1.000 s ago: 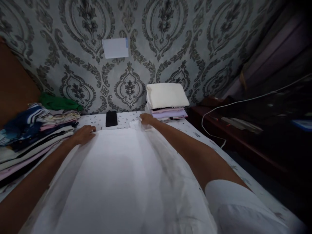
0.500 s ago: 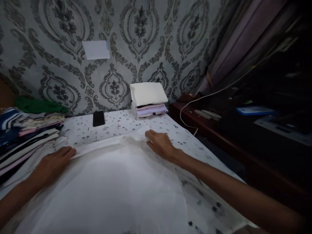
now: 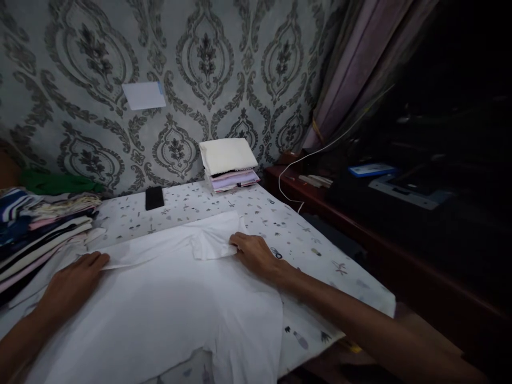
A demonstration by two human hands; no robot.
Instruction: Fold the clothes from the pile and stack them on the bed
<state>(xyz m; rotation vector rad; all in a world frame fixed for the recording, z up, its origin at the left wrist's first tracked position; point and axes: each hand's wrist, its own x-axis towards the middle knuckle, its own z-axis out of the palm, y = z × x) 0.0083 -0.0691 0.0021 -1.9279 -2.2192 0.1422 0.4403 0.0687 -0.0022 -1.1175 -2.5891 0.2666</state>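
A white T-shirt [image 3: 168,298] lies spread over the patterned sheet, its far edge folded over toward me. My left hand [image 3: 76,280] is closed on the left end of that folded edge. My right hand [image 3: 254,253] pinches a short sleeve [image 3: 210,242] near the fold's right end. The sleeve lies flat on top of the shirt's body. Part of the shirt's left side is hidden under my left hand and forearm.
At left is a pile of folded clothes [image 3: 44,234] with a green cloth [image 3: 60,182] behind. A black phone [image 3: 154,198] and a folded stack [image 3: 228,156] lie near the wallpapered wall. A white cable [image 3: 286,194] crosses a dark red wooden ledge [image 3: 276,173] at right.
The shirt's far edge has come down flat, and the sleeve now shows folded onto the body. My right hand has moved slightly toward me. The view has shifted to the right.
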